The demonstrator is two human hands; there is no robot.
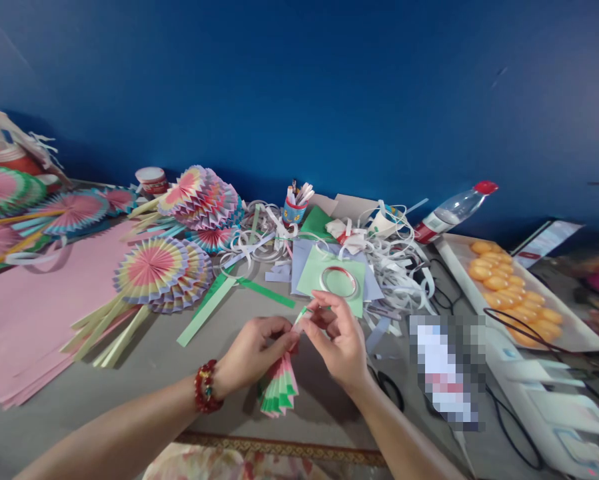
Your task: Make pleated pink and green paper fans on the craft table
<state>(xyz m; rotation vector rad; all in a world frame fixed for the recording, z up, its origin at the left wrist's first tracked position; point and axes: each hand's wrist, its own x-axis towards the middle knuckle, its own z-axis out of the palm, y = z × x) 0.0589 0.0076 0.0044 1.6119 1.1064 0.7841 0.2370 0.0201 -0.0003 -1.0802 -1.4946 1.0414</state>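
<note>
A pleated paper fan [279,390] in pink, white and green hangs below my left hand [264,347], whose thumb and fingers pinch its gathered upper part. My right hand [336,337] is at the narrow top end, with thumb and fingertips closed on the green-and-white tip between the hands. What exactly lies under the right fingertips is partly hidden. Just beyond the hands, a roll of tape [338,283] rests on light green paper [309,270]. Green paper strips [209,310] lie to the left.
Finished round paper fans [152,270] and pink sheets [39,300] spread across the left. White paper scraps [399,267] heap up at the back, near a pen cup [294,212] and a tilted bottle [454,207]. A tray of orange items [514,293], cables and a power strip [544,400] occupy the right.
</note>
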